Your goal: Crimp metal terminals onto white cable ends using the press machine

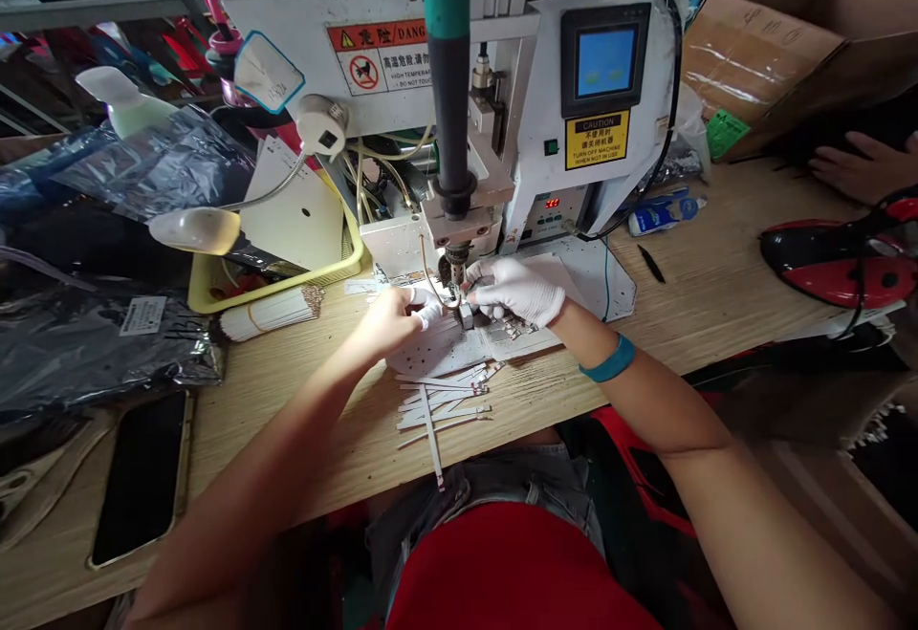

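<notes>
Both my hands are at the tip of a soldering machine point(457, 252) in the middle of the view. My left hand point(402, 316), with white covers on its fingertips, has its fingers pressed together left of the small metal block point(467, 315); what they hold is too small to make out. A white glove covers my right hand point(517, 292), its fingers pinched just right of the tip on something hidden. Small metal parts point(517, 327) lie under my right hand. Flat white strips with small ends point(430, 424) lie loosely piled on the table edge nearer me.
A rubber-banded bundle of white strips point(269, 315) lies beside a yellow basket point(279, 291) at left. A phone point(143, 477) rests at front left. Right are a glue tube point(666, 212), a red ladybug-like object point(839, 262), a cardboard box point(767, 47) and another person's hand point(864, 166).
</notes>
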Demonstrator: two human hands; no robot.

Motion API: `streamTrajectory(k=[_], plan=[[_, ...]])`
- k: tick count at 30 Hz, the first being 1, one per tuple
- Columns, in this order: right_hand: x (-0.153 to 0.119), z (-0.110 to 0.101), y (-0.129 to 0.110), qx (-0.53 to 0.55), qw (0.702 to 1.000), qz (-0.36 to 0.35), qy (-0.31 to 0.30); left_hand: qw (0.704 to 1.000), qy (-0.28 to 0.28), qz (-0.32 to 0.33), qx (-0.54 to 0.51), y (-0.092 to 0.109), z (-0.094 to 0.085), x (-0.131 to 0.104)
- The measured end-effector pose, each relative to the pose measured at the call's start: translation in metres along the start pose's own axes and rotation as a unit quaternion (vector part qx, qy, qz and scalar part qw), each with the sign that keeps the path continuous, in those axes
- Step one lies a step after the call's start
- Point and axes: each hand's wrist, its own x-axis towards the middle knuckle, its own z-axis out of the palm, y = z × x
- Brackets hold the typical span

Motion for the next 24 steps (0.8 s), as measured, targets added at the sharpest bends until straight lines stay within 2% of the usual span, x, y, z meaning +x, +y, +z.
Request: streamTrajectory(k=[10, 24], plan=[[0.0, 0.005, 0.003, -0.003, 0.999, -0.02, 0.028, 1.0, 0.0, -0.01, -0.019, 0.01, 0.0, 0.002], [0.001, 0.006, 0.0, 0.003, 0.999, -0.033, 0.028, 0.999, -0.002, -0.041, 0.009, 0.008, -0.003, 0.005]])
